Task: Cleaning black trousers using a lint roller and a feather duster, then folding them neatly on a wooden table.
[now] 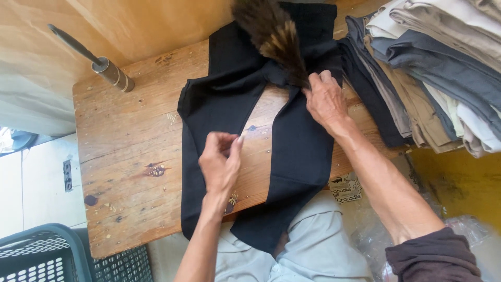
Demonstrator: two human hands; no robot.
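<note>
I see my right hand [324, 99] gripping a feather duster [274, 36] over black trousers [229, 99] spread unfolded on the counter [125, 151], left hand [220, 162] loosely pinched, holding nothing.

Trousers [229, 104] on table [130, 156]; folded stack [433, 78] right; basket [47, 256] front-left.

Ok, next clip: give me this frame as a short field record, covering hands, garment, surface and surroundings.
Left hand: hovers over the table gap between the trouser legs, fingers pinched, contents too small to tell
Right hand: grips feather duster at the crotch of the trousers
Garment: black trousers spread flat, legs hanging over the near edge
Surface: wooden table
Right side: stack of folded trousers
Far left: dark-handled tool
Floor: plastic basket
</note>
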